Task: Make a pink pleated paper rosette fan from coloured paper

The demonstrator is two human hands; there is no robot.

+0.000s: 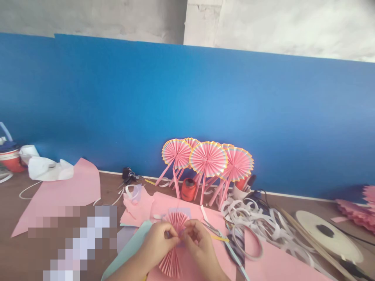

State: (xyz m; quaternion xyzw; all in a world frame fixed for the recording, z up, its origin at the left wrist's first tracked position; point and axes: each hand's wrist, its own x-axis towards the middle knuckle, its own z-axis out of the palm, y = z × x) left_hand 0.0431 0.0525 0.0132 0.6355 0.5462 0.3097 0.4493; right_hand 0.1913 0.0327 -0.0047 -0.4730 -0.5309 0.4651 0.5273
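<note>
A pleated pink paper piece (171,263) is pinched at its middle, its folds spreading above and below the fingers. My left hand (159,240) closes on it from the left, thumb and forefinger together. From the right, my right hand (197,240) has its fingertips pressed together at the same middle, touching or nearly touching the left fingertips. Whatever small item may lie between the right fingertips is hidden. Pink paper sheets (211,216) lie beneath both hands, with a light green sheet (127,249) under the left forearm.
Finished pink paper rosettes (208,159) on legs lean against the blue panel (146,97). Before them stands a red thread spool (189,190). Curled white strips (252,214), a tape roll (247,242), scissors and a cream round lid (328,236) lie rightward. White tissue (51,169) lies left.
</note>
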